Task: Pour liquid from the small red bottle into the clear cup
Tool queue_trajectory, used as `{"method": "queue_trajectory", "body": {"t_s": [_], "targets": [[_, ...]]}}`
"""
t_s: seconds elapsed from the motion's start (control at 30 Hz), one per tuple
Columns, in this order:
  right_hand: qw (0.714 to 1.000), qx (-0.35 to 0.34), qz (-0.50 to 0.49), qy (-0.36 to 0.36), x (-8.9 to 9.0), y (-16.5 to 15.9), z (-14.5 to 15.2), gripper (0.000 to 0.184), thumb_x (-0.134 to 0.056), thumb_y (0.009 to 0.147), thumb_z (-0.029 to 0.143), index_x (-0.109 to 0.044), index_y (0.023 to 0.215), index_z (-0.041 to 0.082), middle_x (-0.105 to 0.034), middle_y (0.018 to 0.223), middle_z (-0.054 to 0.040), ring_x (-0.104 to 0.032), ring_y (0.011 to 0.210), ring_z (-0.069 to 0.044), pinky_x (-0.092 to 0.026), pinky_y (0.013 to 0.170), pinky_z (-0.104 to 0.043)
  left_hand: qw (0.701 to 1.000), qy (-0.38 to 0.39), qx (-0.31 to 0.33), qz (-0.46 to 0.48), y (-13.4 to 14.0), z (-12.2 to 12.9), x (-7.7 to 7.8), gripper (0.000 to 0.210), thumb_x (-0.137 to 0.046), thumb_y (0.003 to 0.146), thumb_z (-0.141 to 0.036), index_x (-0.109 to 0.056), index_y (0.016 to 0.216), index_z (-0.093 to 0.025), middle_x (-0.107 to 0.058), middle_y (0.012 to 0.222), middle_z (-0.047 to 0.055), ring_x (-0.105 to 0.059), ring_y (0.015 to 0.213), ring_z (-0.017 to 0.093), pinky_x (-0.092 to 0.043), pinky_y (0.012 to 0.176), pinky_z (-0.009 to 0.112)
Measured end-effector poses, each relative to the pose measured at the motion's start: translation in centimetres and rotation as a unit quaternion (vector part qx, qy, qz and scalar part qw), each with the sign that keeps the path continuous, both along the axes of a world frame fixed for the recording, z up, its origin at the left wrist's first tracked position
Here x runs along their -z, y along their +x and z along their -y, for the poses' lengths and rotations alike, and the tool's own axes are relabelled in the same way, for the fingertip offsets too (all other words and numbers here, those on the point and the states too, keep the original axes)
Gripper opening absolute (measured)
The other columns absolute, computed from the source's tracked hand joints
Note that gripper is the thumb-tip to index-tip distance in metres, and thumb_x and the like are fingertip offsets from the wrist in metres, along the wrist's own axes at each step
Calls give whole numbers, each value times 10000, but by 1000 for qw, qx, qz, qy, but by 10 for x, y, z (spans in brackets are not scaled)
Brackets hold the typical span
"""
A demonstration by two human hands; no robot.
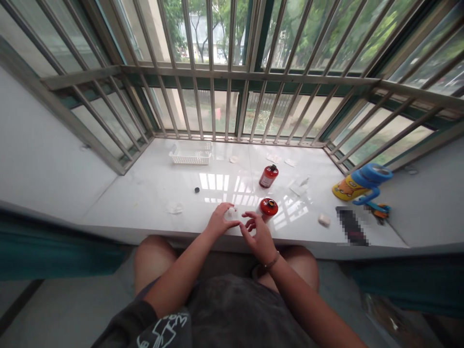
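At sill edge | L hand (219, 221) grip holding white pad (232, 211) | R hand (258, 234) fingers loose, wide

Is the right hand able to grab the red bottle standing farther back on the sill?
Probably yes. The right hand is open, and the sill looks bare between it and the red bottle, with only the nearer red-capped bottle beside that path.

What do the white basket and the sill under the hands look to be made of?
The white basket looks like moulded plastic, matt, with thin slotted walls you can see through. The sill looks like polished stone or glazed tile: white, glossy, mirroring the window bars. The look alone cannot settle which.
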State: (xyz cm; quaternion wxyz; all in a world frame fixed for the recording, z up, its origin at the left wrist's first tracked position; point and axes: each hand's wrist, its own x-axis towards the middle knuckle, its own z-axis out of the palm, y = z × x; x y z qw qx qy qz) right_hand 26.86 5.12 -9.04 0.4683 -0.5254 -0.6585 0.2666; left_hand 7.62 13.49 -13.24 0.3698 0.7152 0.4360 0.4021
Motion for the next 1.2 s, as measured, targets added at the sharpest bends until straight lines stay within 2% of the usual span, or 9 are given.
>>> {"method": "queue_trajectory", "body": {"t_s": [0.07,0.13,0.23,0.43,0.63,0.8,0.97,1.1,1.2], "targets": [[998,2,-51,-48,-1,-15,-9,461,-667,986,393,-484,1385,253,-649,1420,-135,-667,775,-161,-605,648,-335,1000,-6,-5,13,0,1,1,563,-940,741,-344,-671,1230,-266,-693,1334,71,-645,1293,293,-479,1171,469],[993,-9,-90,-82,0,-24,-17,535,-670,962,369,-419,1421,259,-606,1511,-156,-632,677,-117,-587,615,-313,999,-33,-26,28,1,2,3,781,-939,719,-304,-563,1403,-280,-694,1360,70,-658,1292,289,-486,1168,475],[985,-55,-110,-118,2,-29,-26,620,-633,931,284,-335,1475,287,-595,1548,-147,-557,569,-71,-560,593,-293,997,-54,-46,34,2,4,5,956,-966,668,-321,-463,1479,-275,-690,1367,83,-668,1285,296,-501,1151,476],[989,20,-111,-96,10,-32,-26,583,-616,831,211,-391,1368,249,-661,1244,-67,-528,537,-61,-495,546,-246,997,-53,-43,43,3,3,8,942,-978,640,-304,-471,1433,-263,-697,1353,83,-669,1280,294,-491,1157,479],[976,-25,-159,-149,11,-31,-21,736,-601,825,211,-260,1471,304,-552,1544,-155,-562,533,-49,-525,533,-255,997,-43,-39,51,2,1,14,920,-995,654,-368,-486,1412,-251,-693,1358,95,-658,1303,301,-478,1178,493],[975,0,-167,-146,13,-30,-20,670,-624,818,236,-320,1414,263,-640,1338,-109,-544,526,-62,-496,495,-242,997,-46,-37,51,1,1,14,925,-1004,648,-394,-492,1406,-256,-691,1348,96,-672,1279,315,-482,1170,522],[972,-33,-181,-145,15,-35,-16,831,-616,792,181,-240,1519,321,-527,1580,-186,-595,539,-83,-584,537,-311,997,-48,-47,41,1,1,13,948,-1022,615,-414,-511,1397,-254,-673,1372,108,-659,1312,327,-495,1171,515],[978,18,-164,-130,20,-37,-15,682,-621,798,231,-333,1416,262,-632,1330,-115,-516,518,-59,-491,490,-242,997,-48,-44,41,1,1,13,932,-1018,628,-415,-511,1393,-255,-696,1344,100,-677,1286,324,-495,1166,514],[978,23,-169,-119,19,-37,-14,677,-625,797,214,-337,1407,273,-596,1415,-140,-511,526,-51,-504,514,-256,997,-44,-42,40,2,1,12,920,-1017,632,-399,-512,1387,-251,-702,1335,99,-676,1284,322,-490,1171,515]]}}
